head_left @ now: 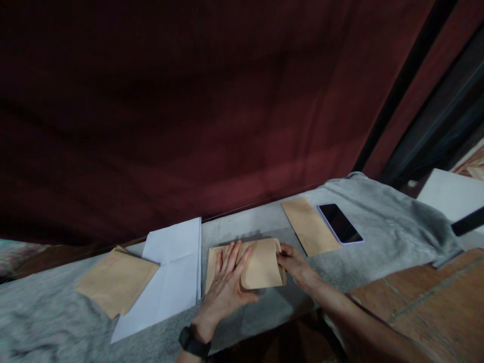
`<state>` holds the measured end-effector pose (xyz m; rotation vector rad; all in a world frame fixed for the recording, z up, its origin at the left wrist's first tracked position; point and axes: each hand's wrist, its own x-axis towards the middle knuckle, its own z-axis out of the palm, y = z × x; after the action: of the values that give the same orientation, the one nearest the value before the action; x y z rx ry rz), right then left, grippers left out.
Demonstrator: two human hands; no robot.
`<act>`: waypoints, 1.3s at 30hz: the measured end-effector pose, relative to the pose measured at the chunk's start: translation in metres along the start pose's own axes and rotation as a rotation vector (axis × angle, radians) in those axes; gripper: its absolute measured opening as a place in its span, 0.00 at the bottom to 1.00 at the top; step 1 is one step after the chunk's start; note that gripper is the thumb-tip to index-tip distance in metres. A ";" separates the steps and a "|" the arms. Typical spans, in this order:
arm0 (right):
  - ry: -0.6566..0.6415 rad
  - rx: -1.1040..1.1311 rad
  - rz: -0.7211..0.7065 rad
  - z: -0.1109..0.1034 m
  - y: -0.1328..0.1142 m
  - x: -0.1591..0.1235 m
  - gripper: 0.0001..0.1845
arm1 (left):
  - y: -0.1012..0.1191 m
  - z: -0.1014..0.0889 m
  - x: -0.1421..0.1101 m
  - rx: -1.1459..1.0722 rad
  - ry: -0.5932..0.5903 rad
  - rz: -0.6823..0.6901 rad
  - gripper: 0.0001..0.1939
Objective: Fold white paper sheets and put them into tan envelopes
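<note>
A brown paper envelope (pixel 262 264) lies crosswise on the grey cloth in front of me. My left hand (pixel 229 282) rests flat on its left part, fingers spread. At the envelope's right end, my right hand (pixel 292 262) has its fingers closed on the edge; the fingertips are partly hidden there. What looks like another layer of brown paper shows along the right and left edges. To the left, white paper sheets (pixel 170 267) with fold creases lie partly under a stack of brown envelopes (pixel 117 280). A single brown envelope (pixel 312 227) lies to the right, beyond my right hand.
A phone (pixel 340 223) in a pale purple case lies beside the right envelope. Grey cloth (pixel 385 227) covers the narrow surface. A dark red curtain (pixel 227 101) hangs behind it. Tiled floor (pixel 434 297) and a white panel (pixel 449 194) are at the right.
</note>
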<state>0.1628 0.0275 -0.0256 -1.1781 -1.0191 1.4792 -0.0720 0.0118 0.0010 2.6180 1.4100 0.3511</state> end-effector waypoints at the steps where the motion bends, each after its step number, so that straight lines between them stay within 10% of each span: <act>1: 0.003 0.009 -0.001 -0.001 -0.001 0.000 0.15 | 0.000 -0.001 0.000 -0.009 0.035 -0.017 0.57; 7: 0.061 0.115 -0.025 0.000 -0.006 0.001 0.20 | 0.007 0.000 0.003 -0.223 0.535 -0.302 0.31; 12: 0.100 0.152 -0.011 0.003 -0.009 -0.001 0.20 | 0.023 0.011 -0.003 -0.821 0.814 -0.766 0.23; 16: 0.179 0.182 -0.059 0.007 -0.004 -0.003 0.20 | 0.049 0.020 -0.004 -1.554 0.412 -1.074 0.25; 21: 0.186 0.165 -0.093 0.019 0.003 -0.009 0.21 | 0.078 0.030 0.005 -1.906 0.166 -0.995 0.26; 29: 0.062 0.123 0.046 0.008 -0.014 -0.019 0.19 | 0.053 0.026 0.008 -1.718 0.182 -0.869 0.26; 39: -0.140 -0.480 -0.117 -0.025 0.013 -0.023 0.26 | 0.011 -0.001 0.000 -1.454 -0.163 -0.771 0.28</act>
<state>0.1867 0.0031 -0.0386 -1.3279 -1.5726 1.2735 -0.0634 0.0055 0.0046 0.8728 1.1998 0.6593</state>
